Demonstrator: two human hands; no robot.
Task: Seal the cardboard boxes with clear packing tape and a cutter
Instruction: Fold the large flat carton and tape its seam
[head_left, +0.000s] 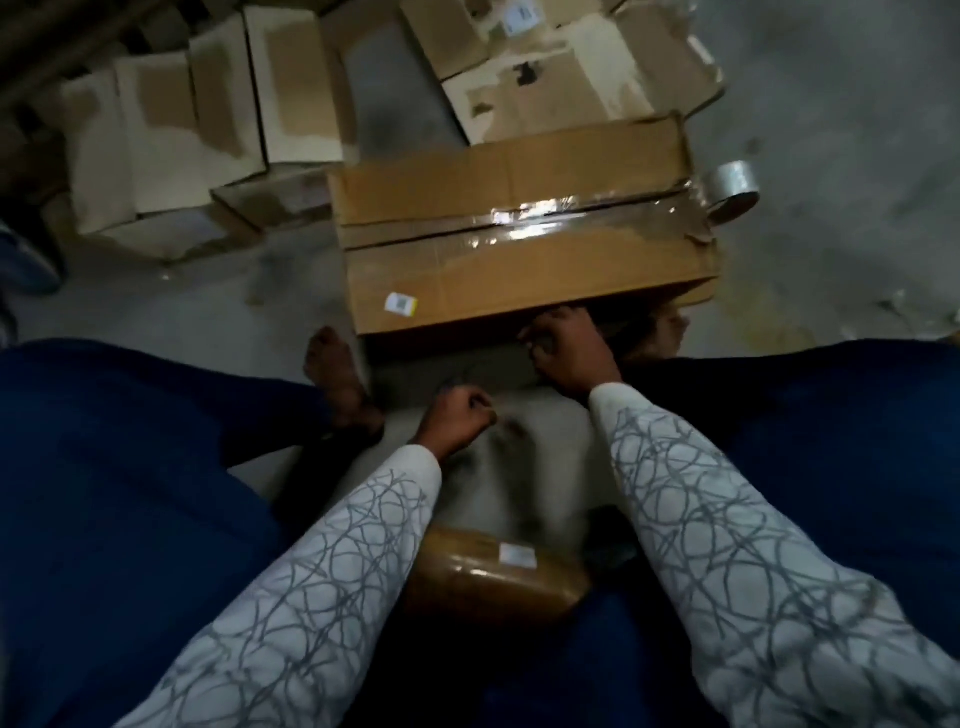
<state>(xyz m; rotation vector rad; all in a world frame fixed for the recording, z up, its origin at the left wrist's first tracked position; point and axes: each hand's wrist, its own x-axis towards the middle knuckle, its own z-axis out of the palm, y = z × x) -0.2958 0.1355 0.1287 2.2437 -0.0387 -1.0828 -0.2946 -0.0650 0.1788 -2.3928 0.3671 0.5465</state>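
Note:
A brown cardboard box (524, 249) lies on the floor in front of me, its centre seam covered by shiny clear tape. A roll of clear packing tape (730, 189) hangs at the box's right end, still joined to the strip. My right hand (569, 348) rests at the box's near lower edge, fingers curled against it. My left hand (457, 418) is a closed fist above the floor, apart from the box; nothing shows in it. No cutter is visible.
Several flattened and open cartons (208, 119) lie at the back left, with others at the back (561, 62). A small taped parcel (493, 577) sits between my legs. My bare foot (337, 374) is left of the box. Grey concrete floor (841, 156) stretches to the right.

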